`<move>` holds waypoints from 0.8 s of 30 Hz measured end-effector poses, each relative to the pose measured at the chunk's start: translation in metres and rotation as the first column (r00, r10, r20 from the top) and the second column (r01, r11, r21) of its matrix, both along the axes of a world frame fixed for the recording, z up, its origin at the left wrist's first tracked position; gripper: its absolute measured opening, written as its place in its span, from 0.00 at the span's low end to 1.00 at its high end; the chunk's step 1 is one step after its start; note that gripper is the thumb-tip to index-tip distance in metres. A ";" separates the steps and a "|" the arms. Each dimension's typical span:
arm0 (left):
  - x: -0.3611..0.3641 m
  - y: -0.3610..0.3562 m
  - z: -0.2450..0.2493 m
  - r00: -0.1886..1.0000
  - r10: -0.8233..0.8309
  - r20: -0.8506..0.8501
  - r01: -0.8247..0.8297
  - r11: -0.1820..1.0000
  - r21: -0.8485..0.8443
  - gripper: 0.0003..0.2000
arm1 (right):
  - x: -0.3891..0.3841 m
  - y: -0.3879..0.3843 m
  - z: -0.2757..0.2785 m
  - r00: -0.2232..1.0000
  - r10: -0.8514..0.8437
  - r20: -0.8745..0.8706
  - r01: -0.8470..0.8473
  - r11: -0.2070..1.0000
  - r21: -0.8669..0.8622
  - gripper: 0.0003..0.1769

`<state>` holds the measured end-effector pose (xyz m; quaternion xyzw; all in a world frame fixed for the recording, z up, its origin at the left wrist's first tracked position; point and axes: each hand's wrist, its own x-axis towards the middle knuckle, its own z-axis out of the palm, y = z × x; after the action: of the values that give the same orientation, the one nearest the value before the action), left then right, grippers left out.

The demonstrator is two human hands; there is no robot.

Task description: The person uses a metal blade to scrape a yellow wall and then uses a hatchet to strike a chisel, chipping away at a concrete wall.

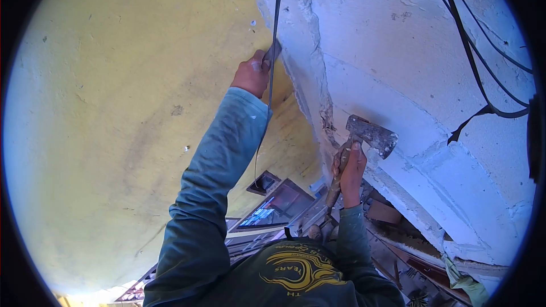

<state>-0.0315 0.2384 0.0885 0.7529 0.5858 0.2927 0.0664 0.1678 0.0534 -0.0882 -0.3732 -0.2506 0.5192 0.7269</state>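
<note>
My left hand (252,77) is raised to the yellow wall (142,79), closed around a flat grey metal piece, perhaps a scraper blade (274,51). Its tip lies by the ragged seam where yellow meets white plaster. A black cable (274,17) hangs down right beside those fingers. Lower on the right, my right hand (354,171) grips the wooden handle of a hatchet (372,135), close under its head. The head is spattered with pale plaster and stands in front of the white wall (392,68). The other end of the handle points down toward my body.
Black cables (472,51) loop across the white wall at the upper right. A rough crack (324,96) runs down the plaster. Below are a dark-framed window (278,204), debris (384,213) and a greenish cloth (466,281).
</note>
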 end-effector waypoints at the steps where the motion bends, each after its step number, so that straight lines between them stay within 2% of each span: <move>1: -0.006 -0.009 0.003 1.000 -0.004 -0.030 0.004 1.000 0.003 0.07 | 0.001 0.001 0.000 1.000 0.001 0.000 -0.001 1.000 0.008 0.22; 3: -0.010 -0.031 0.014 0.998 -0.013 -0.060 0.014 1.000 0.005 0.08 | 0.006 -0.003 -0.004 0.999 -0.014 0.039 0.014 1.000 0.004 0.22; 5: -0.006 -0.049 0.035 0.995 0.100 0.027 -0.088 0.954 -0.286 0.08 | 0.009 0.002 -0.007 0.999 -0.020 0.033 0.020 1.000 -0.006 0.24; 6: -0.005 -0.037 0.026 0.994 0.103 0.027 -0.090 0.951 -0.296 0.08 | 0.009 -0.001 -0.009 0.999 -0.010 0.033 0.011 1.000 -0.027 0.26; 8: 0.003 -0.001 0.005 0.999 -0.036 -0.038 0.036 0.999 0.013 0.08 | 0.005 -0.002 -0.005 1.000 -0.004 0.025 0.005 0.999 -0.043 0.25; 12: 0.003 -0.006 0.000 0.998 0.050 -0.042 -0.050 0.999 -0.020 0.07 | 0.001 0.004 -0.003 0.998 0.014 0.053 -0.013 0.999 -0.034 0.25; 15: -0.018 -0.032 -0.007 0.996 0.009 -0.088 -0.017 0.996 -0.091 0.08 | 0.002 0.003 -0.007 0.992 0.052 0.114 -0.054 0.999 0.009 0.25; 18: -0.021 -0.028 -0.024 0.998 -0.007 -0.064 0.001 0.996 -0.089 0.09 | -0.001 0.002 -0.008 0.992 0.077 0.103 -0.076 0.997 -0.009 0.22; 20: 0.000 -0.008 -0.026 0.984 0.056 -0.169 -0.055 0.998 0.008 0.10 | -0.005 0.004 -0.002 0.993 0.089 0.078 -0.088 0.996 -0.016 0.22; 24: -0.013 -0.017 -0.029 0.990 0.069 -0.125 -0.070 0.997 -0.006 0.11 | -0.020 0.005 0.007 0.990 0.140 0.019 -0.139 0.990 -0.022 0.22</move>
<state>-0.0445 0.2215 0.0593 0.7483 0.6163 0.2443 0.0234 0.1474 0.0587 -0.0812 -0.3677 -0.2783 0.5674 0.6822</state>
